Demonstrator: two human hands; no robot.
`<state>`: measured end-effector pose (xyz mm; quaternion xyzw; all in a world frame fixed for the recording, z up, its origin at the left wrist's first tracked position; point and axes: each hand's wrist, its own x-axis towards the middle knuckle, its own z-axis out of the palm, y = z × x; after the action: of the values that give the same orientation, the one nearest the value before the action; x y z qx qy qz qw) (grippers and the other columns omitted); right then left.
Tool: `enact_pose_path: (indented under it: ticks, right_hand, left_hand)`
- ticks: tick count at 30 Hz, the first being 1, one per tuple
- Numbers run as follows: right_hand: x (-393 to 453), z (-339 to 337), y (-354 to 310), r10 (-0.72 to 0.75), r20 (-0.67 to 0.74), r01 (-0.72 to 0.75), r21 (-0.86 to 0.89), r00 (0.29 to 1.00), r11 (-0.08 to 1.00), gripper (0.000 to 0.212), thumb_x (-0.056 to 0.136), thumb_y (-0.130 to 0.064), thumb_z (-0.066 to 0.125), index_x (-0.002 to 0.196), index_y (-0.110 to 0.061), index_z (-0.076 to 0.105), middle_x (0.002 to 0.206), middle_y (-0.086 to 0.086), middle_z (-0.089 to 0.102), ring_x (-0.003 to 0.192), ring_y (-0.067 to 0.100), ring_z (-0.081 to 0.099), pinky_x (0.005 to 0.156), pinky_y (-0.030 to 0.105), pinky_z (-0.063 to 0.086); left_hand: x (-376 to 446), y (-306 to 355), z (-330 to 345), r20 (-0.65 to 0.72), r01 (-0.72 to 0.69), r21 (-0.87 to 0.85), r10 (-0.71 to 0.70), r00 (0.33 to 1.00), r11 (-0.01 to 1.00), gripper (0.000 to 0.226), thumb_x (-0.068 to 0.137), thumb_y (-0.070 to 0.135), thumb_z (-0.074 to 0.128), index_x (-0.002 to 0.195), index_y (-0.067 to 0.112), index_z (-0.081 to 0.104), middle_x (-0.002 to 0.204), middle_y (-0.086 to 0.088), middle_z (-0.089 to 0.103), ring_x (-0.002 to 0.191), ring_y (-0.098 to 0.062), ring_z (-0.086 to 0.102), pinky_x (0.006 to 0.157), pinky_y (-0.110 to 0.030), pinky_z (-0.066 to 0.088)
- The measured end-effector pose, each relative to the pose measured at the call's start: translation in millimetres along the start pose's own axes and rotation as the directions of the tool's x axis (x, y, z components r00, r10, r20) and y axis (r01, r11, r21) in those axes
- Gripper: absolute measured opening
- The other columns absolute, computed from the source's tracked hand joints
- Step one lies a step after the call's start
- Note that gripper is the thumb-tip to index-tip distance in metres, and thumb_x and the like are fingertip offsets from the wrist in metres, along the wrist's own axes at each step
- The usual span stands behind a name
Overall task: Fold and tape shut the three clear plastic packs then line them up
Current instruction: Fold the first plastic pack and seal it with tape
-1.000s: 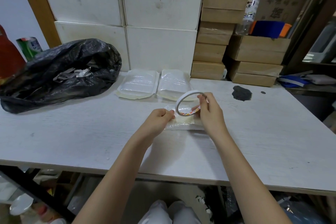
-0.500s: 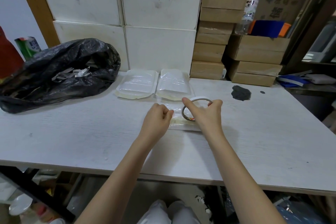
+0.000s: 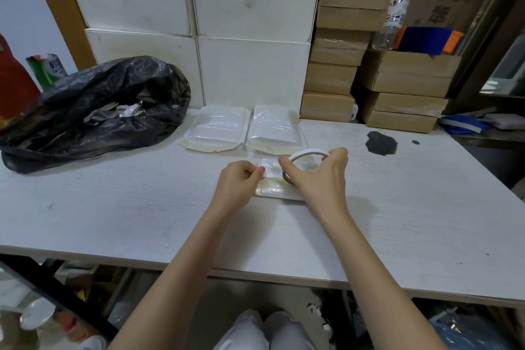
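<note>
Stockroom or packing area (stacked cardboard boxes (image 3: 338, 45), white worktable (image 3: 113, 207))

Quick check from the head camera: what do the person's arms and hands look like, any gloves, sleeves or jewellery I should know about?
Both arms are bare from the bottom of the frame to the fingers: no sleeves show. The left hand and right hand wear no gloves, and no rings, watch or bands are visible. The one visible nail is short and unpainted. White trousers show below.
</note>
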<state>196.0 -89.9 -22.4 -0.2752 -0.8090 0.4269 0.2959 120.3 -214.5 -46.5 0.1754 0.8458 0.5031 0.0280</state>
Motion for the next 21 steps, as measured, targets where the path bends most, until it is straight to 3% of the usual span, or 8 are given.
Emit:
enact_pose_path:
  ticks: [3, 10, 15, 18, 21]
  right_hand:
    - [1, 0, 0, 0.016, 0.006, -0.016, -0.015, 1.0, 1.0, 0.071, 0.066, -0.05, 0.077, 0.102, -0.012, 0.029, 0.109, 0.004, 0.036, 0.091, 0.02, 0.043, 0.073, 0.029, 0.036]
    - [1, 3, -3, -0.01, -0.004, 0.009, -0.094, 1.0, 0.996, 0.069, 0.066, -0.05, 0.076, 0.097, -0.012, 0.027, 0.106, 0.004, 0.035, 0.081, 0.019, 0.042, 0.067, 0.028, 0.035]
    - [2, 5, -5, -0.033, -0.021, 0.03, -0.141, 0.999, 0.99, 0.07, 0.066, -0.051, 0.076, 0.096, -0.013, 0.026, 0.102, 0.003, 0.034, 0.083, 0.021, 0.044, 0.067, 0.029, 0.037]
    - [5, 7, -9, -0.058, 0.012, 0.059, -0.218, 0.998, 0.974, 0.071, 0.065, -0.054, 0.075, 0.099, -0.011, 0.03, 0.102, 0.003, 0.035, 0.088, 0.026, 0.05, 0.065, 0.03, 0.037]
    - [8, 10, -18, -0.144, 0.039, 0.148, -0.401, 0.989, 0.904, 0.078, 0.065, -0.059, 0.072, 0.109, -0.007, 0.034, 0.107, 0.005, 0.041, 0.098, 0.028, 0.053, 0.065, 0.031, 0.036]
  left_hand:
    - [2, -2, 1, 0.0, 0.021, -0.025, -0.021, 1.0, 0.999, 0.022, 0.089, 0.025, 0.059, 0.076, 0.01, 0.068, 0.057, 0.007, 0.056, 0.054, -0.004, 0.05, 0.048, -0.009, 0.035]
    - [-5, -4, 8, -0.079, -0.026, 0.031, 0.029, 0.996, 0.999, 0.027, 0.087, 0.022, 0.059, 0.071, 0.0, 0.059, 0.061, -0.002, 0.057, 0.067, -0.022, 0.056, 0.063, -0.03, 0.041]
    - [-9, -5, 13, -0.167, -0.07, 0.028, 0.074, 0.983, 0.997, 0.032, 0.086, 0.014, 0.062, 0.068, 0.018, 0.036, 0.058, 0.007, 0.049, 0.071, -0.025, 0.059, 0.068, -0.04, 0.045]
    - [-12, -10, 15, -0.117, -0.15, 0.062, 0.156, 0.981, 0.987, 0.008, 0.09, 0.011, 0.055, 0.095, 0.016, 0.052, 0.065, 0.006, 0.055, 0.072, -0.025, 0.06, 0.07, -0.038, 0.046]
    - [-9, -13, 19, -0.078, -0.174, 0.159, 0.188, 0.979, 0.972, 0.023, 0.092, 0.011, 0.05, 0.104, 0.021, 0.067, 0.082, -0.001, 0.065, 0.082, -0.023, 0.061, 0.076, -0.035, 0.046]
